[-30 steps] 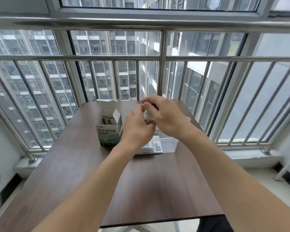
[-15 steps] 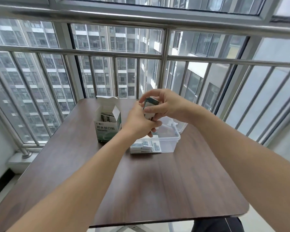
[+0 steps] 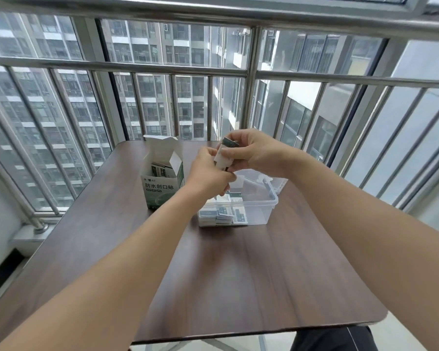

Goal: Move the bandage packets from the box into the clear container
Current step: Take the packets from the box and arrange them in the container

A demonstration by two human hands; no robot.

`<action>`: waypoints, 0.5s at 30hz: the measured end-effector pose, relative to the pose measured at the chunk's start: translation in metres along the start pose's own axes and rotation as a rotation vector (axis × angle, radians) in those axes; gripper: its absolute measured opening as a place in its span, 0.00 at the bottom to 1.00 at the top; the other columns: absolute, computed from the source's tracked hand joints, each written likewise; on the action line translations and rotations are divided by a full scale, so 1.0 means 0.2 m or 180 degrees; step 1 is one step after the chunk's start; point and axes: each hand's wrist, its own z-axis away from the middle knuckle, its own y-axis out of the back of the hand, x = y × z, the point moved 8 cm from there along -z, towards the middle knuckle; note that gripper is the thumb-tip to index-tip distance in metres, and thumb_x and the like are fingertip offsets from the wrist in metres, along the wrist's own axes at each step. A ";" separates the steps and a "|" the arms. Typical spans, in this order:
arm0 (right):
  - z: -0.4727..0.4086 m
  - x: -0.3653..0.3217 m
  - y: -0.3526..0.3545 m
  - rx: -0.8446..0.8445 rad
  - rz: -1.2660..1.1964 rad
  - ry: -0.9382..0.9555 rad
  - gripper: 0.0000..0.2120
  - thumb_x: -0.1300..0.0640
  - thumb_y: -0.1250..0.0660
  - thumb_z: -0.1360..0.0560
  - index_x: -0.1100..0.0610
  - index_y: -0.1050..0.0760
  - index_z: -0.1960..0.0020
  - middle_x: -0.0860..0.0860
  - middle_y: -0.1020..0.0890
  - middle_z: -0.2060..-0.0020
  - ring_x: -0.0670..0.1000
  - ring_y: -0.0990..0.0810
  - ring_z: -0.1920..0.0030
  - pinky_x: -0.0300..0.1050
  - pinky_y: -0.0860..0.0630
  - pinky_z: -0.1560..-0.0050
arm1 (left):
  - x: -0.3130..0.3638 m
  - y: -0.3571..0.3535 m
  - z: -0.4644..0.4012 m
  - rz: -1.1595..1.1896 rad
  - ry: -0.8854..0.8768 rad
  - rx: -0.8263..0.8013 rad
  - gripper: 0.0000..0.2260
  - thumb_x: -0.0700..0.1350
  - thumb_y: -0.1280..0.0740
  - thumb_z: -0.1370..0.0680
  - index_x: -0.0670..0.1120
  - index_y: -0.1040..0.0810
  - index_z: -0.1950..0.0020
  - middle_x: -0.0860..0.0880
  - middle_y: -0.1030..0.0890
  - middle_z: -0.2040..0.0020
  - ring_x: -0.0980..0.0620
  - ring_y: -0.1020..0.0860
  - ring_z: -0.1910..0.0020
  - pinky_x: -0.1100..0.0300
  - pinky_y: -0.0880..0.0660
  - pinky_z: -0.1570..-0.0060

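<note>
Two hands: right hand (image 3: 254,153) gripped a small stack of bandage packets (image 3: 224,154); left hand (image 3: 209,173) pinched one off it, above the clear container (image 3: 264,211).
Why: likely separating packets to drop in.
Box (image 3: 162,183): upright, flaps open, packets inside, just left.
Tabletop (image 3: 238,274): bare room nearer; railing behind.

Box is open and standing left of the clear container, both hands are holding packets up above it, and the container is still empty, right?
Not quite: the clear container is not empty. The head view shows bandage packets stacked in its near left end. The rest holds: the open box stands to its left, and the left hand and right hand hold packets above it.
</note>
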 end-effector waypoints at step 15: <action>-0.03 0.28 0.12 -0.0582 0.1492 -0.1262 0.06 0.68 0.30 0.24 0.63 0.21 0.48 0.58 0.18 0.56 0.52 0.16 0.60 0.43 0.18 0.54 | 0.05 -0.01 0.06 -0.2692 -0.1619 -0.0728 0.17 0.48 0.43 0.19 0.45 0.15 0.47 0.49 0.17 0.44 0.47 0.21 0.44 0.54 0.27 0.44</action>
